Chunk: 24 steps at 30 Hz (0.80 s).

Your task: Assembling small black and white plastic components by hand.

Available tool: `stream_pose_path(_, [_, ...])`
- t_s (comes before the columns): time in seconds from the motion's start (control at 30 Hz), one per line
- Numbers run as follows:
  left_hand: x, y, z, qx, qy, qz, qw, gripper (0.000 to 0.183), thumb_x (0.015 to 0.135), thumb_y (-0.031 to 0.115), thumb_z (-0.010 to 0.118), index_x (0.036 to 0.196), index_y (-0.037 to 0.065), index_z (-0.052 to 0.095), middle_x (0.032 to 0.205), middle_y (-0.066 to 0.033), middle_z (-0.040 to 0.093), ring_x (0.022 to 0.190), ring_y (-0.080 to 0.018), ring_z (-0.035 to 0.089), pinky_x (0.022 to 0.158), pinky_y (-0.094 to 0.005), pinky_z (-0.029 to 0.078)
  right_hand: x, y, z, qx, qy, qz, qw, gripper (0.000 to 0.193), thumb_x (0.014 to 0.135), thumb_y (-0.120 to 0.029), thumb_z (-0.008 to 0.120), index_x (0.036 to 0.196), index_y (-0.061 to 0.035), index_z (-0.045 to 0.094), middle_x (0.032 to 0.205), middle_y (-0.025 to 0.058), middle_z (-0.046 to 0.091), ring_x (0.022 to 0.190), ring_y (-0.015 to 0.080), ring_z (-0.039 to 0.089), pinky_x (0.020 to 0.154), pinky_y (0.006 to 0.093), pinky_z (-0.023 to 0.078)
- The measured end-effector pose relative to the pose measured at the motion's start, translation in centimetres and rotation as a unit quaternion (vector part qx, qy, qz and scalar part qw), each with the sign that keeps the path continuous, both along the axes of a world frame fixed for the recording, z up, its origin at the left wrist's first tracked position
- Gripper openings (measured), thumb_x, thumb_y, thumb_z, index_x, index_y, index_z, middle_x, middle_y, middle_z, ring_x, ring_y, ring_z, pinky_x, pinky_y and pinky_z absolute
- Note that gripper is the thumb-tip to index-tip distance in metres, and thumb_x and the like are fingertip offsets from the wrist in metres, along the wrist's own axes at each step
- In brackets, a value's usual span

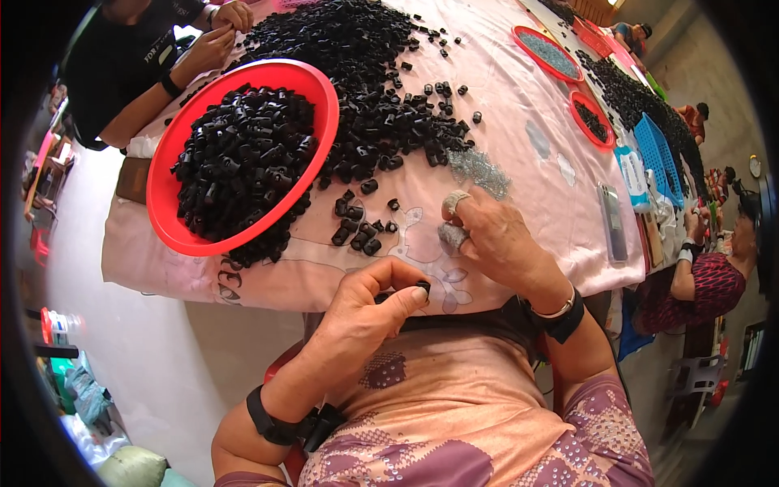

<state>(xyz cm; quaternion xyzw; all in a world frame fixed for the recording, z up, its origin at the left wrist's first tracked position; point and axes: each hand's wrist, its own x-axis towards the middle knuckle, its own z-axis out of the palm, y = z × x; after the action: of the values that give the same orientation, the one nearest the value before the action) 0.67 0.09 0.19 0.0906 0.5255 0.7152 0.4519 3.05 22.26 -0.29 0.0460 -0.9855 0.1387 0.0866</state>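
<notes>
My left hand (377, 300) is closed near the table's front edge, pinching a small black plastic part (423, 287) between thumb and forefinger. To its right, my right hand (497, 235) hovers low over the cloth with fingers curled. Its thumb and forefinger carry pale wraps, their tips close together; anything between them is too small to make out. Just beyond its knuckles lies a small heap of tiny silvery pieces (480, 169). Several loose black parts (357, 226) lie on the cloth ahead of my left hand.
A red basin (329, 154) heaped with black parts stands at the left, beside a large black pile (365, 105). A person's hands (219, 40) work at the far left. Rightward are a phone (613, 223), a blue basket (659, 158), red trays (583, 73) and another person (706, 284).
</notes>
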Motion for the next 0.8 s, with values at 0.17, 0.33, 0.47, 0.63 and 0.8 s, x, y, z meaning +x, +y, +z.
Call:
stream_pose_path(0.17, [0.0,0.3,-0.5,-0.024,0.009,0.003,1.000,0.016,0.091,0.015,0.063,0.101,0.003,0.060,0.082,0.0005,0.060,0.057,-0.0012,0.041,0.048,-0.0159,0.030,1.0,0.1,-0.4,-0.085,0.008,0.018,0.996,0.022,0.073,-0.002,0.065,0.094,-0.0032,0.058,0.080,0.0156,0.057,0.072,0.0331,0.060,0.066,0.0389,0.048])
stream_pose_path(0.33, [0.0,0.3,-0.8,-0.024,0.023,0.006,0.999,0.015,0.091,0.014,0.063,0.101,0.003,0.060,0.081,0.0008,0.060,0.057,-0.0013,0.042,0.048,-0.0159,0.030,1.2,-0.1,0.0,-0.265,-0.079,0.014,0.961,0.015,0.082,-0.003,0.065,0.097,-0.0011,0.063,0.081,0.0056,0.062,0.069,0.0163,0.060,0.063,0.0285,0.049])
stream_pose_path(0.47, [-0.1,0.2,-1.1,-0.025,0.028,0.018,0.999,0.015,0.091,0.013,0.064,0.101,0.004,0.060,0.079,0.0012,0.059,0.057,-0.0013,0.042,0.047,-0.0160,0.030,1.1,-1.6,0.7,-0.593,-0.161,-0.011,0.789,0.018,0.086,-0.005,0.067,0.103,-0.0003,0.064,0.080,0.0004,0.062,0.072,0.0053,0.057,0.065,0.0212,0.047])
stream_pose_path(0.63, [-0.2,0.0,-1.0,-0.029,0.034,0.028,0.999,0.015,0.090,0.014,0.064,0.101,0.004,0.061,0.076,0.0034,0.056,0.058,-0.0011,0.043,0.049,-0.0166,0.032,1.7,-2.4,0.1,-0.633,-0.152,0.049,0.757,0.012,0.091,-0.007,0.063,0.100,0.0006,0.064,0.084,-0.0001,0.063,0.076,0.0062,0.059,0.068,0.0218,0.049])
stream_pose_path(0.8, [-0.2,-0.1,-0.9,-0.032,0.036,0.029,0.998,0.015,0.089,0.014,0.065,0.101,0.004,0.062,0.076,0.0051,0.056,0.059,-0.0007,0.043,0.052,-0.0168,0.035,1.7,-2.8,-0.5,-0.643,-0.131,0.078,0.750,0.012,0.090,-0.006,0.064,0.101,0.0003,0.063,0.085,0.0000,0.064,0.078,0.0058,0.058,0.069,0.0214,0.049])
